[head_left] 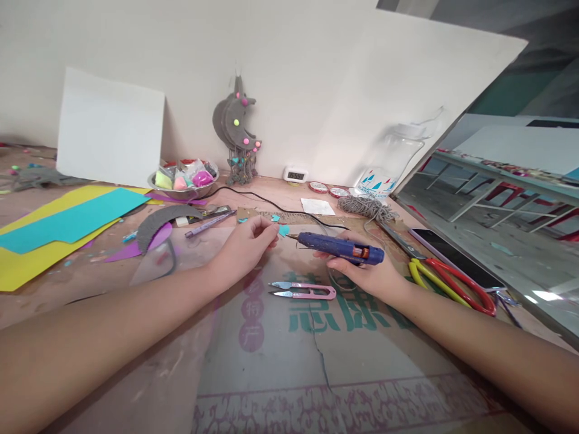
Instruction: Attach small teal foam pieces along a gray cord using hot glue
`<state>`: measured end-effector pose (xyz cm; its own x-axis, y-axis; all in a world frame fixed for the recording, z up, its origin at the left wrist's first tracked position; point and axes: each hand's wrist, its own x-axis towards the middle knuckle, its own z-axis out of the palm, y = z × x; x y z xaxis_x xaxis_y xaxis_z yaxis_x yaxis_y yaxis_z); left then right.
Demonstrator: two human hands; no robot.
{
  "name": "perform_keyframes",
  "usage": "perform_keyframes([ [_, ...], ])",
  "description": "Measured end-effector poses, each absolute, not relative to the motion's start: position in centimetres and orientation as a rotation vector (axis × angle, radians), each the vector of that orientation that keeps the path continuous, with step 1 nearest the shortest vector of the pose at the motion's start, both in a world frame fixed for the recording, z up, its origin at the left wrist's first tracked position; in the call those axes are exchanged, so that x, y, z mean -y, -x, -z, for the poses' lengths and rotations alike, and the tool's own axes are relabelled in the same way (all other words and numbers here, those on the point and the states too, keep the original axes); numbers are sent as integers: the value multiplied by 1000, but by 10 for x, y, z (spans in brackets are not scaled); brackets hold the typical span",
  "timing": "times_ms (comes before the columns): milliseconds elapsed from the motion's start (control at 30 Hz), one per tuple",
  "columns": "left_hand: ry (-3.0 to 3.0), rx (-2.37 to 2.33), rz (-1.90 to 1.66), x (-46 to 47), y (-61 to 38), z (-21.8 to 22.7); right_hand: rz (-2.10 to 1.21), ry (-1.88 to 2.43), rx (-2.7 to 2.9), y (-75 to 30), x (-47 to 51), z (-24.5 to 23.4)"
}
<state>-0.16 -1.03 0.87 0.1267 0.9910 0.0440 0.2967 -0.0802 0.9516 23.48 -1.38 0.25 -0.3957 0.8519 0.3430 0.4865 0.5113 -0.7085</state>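
Between the fingertips of my left hand (253,241) is a small turquoise cutout (284,230), pinched by its edge. My right hand (362,274) is wrapped round a dark blue hot glue gun (341,247), its nozzle pointing left. The metal tip is at the cutout's right side; whether they touch, I cannot tell. Below the gun lies a pair of pink thread snips (305,292), blades to the left. Another turquoise scrap (275,217) lies just behind my left fingertips.
Red and yellow scissors (452,283) and a phone (456,259) lie at the right. Grey yarn (367,208) sits near a clear bottle (389,160). A black cord (271,200) crosses the back. A metal bowl (183,193), turquoise sheet (76,220) and grey felt strip (158,224) are leftward.
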Motion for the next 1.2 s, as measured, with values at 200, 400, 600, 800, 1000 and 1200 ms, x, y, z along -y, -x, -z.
perform_keyframes([
  [200, -1536, -1285, -1023, 9, 2, -6, -607, 1262, 1989, -231, 15, -7],
  [400, -1535, -1282, -1017, 10, 2, -7, -574, 1285, 1977, -228, 14, -8],
  [600, -1526, -1279, -1016, 11, 1, -9, -550, 1321, 1980, -228, 14, -8],
  [800, -1566, -1281, -1023, 9, 2, -6, -544, 1332, 1941, -226, 15, -8],
  [1000, -1560, -1279, -1010, 11, 1, -8, -569, 1339, 1926, -225, 15, -8],
  [1200, -1574, -1263, -1038, 9, 3, -5, -565, 1351, 1911, -225, 14, -5],
])
